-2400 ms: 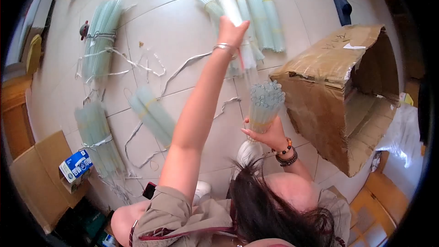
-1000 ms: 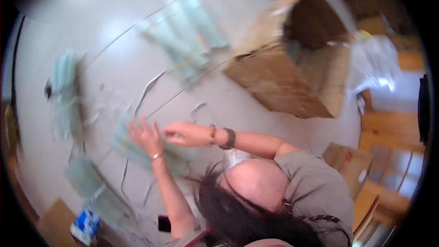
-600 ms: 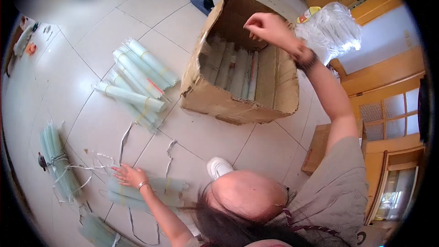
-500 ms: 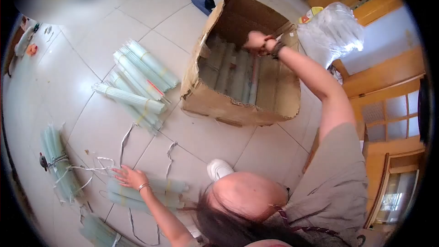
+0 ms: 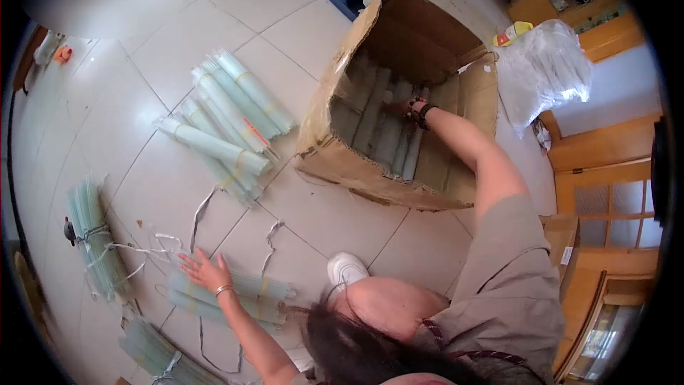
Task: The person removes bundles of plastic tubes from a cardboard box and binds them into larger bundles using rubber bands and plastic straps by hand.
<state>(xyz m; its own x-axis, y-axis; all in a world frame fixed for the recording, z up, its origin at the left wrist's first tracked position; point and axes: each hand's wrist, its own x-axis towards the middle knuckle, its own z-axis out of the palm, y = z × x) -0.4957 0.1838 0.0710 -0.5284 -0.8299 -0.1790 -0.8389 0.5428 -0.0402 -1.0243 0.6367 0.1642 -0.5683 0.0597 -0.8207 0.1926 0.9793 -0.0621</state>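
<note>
My left hand (image 5: pixel 204 271) lies with fingers spread over bundles of thin pale-green translucent rods (image 5: pixel 242 285) on the floor. It does not grip them. My right hand (image 5: pixel 400 108) reaches down into a worn cardboard box (image 5: pixel 449 117). Long bundles of similar rods (image 5: pixel 381 125) lie side by side inside it. The fingers of that hand are dim and blurred at the bundles, so I cannot see whether they hold one. White ties (image 5: pixel 203 215) lie loose beside my left hand, some running under the rods.
More rod bundles (image 5: pixel 231 110) lie piled left of the box, one with a red strip. Tied bundles (image 5: pixel 96 242) rest at far left and lower left (image 5: pixel 160 353). A dark slipper (image 5: pixel 345 1) and a clear plastic bag (image 5: pixel 545 64) flank the box. My white shoe (image 5: pixel 347 269) is near.
My right hand has gone lower into the box, down to the bundles. My left hand stays on the rods, its thumb now more spread. The camera view has shifted slightly.
</note>
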